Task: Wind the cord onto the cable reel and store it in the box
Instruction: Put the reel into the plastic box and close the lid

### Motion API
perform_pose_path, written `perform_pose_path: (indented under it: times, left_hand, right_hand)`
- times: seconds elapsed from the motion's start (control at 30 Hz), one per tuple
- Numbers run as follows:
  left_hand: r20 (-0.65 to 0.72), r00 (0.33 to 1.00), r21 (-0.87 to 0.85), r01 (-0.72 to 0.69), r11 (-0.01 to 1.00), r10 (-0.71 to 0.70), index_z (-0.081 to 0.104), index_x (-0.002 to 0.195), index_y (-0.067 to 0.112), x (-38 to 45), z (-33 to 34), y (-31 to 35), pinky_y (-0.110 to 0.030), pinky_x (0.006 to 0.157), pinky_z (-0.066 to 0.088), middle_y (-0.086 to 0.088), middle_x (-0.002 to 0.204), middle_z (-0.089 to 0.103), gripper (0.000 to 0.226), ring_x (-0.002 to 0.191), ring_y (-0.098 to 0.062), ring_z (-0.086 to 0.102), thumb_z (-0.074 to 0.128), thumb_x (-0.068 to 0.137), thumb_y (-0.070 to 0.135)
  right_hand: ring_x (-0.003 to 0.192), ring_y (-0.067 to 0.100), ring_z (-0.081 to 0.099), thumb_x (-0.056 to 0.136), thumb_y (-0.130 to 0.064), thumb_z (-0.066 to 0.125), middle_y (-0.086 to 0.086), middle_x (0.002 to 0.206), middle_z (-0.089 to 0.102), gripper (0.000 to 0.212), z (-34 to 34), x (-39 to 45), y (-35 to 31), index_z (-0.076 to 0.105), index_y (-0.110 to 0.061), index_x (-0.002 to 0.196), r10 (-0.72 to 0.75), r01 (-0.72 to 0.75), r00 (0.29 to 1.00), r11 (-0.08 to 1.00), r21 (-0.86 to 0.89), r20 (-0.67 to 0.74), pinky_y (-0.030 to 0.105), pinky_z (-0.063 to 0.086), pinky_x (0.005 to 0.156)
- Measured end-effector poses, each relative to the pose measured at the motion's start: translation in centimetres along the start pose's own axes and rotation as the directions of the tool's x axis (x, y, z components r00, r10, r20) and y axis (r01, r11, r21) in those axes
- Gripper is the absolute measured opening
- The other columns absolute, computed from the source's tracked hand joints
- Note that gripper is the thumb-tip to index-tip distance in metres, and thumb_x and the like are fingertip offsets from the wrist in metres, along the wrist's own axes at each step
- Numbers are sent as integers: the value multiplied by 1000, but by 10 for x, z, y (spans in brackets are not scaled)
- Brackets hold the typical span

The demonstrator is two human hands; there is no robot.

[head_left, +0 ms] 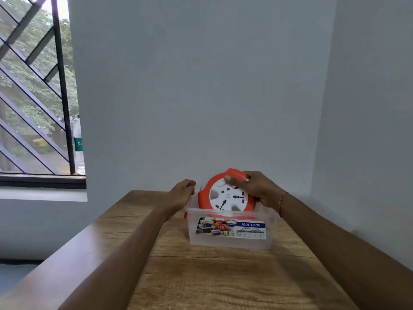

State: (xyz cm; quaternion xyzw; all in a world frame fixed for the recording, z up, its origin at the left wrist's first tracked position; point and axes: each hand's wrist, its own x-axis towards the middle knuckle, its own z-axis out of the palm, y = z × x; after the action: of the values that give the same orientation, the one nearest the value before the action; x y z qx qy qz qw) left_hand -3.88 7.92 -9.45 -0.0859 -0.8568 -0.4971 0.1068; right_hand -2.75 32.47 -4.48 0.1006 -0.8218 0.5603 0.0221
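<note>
An orange cable reel (225, 199) with a white socket face stands tilted inside a clear plastic box (230, 239) on the wooden table. Its upper half rises above the box rim. My right hand (257, 189) grips the reel at its top right edge and handle. My left hand (182, 194) rests on the box's left rim, fingers curled on it. The box carries a "MULTI-BOX" label on its front wall. No loose cord shows outside the reel.
The wooden table (212, 276) runs toward a pale wall right behind the box. A barred window (33, 97) is at the left, with a plastic bottle (78, 146) on its sill. The table's left edge drops to the floor.
</note>
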Motion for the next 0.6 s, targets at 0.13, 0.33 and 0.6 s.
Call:
perform_pose_path:
  times: [0.13,0.33,0.6]
  left_hand:
    - [-15,1000,-12,0,1000,0,46,140,16,1,2,-2,-30,92,38,-6,142,50,40,112,-12,48,33,103,23]
    - [-34,999,18,-11,1000,11,44,141,15,1,5,1,-33,96,41,-7,144,49,40,119,-18,49,32,105,25]
    - [-41,999,48,-4,999,6,44,141,17,-1,6,6,-38,102,40,-6,146,47,39,127,-24,48,33,104,23]
  right_hand:
    - [76,24,74,54,-65,82,5,84,76,73,9,2,11,65,-15,105,61,-58,997,995,-77,37,46,59,77]
    - [91,31,71,56,-60,81,11,97,75,75,16,6,10,65,-9,109,159,-140,966,985,-101,205,52,54,88]
    - [79,21,68,70,-74,61,4,89,73,75,14,12,13,65,-7,104,199,-112,965,902,-417,172,30,54,69]
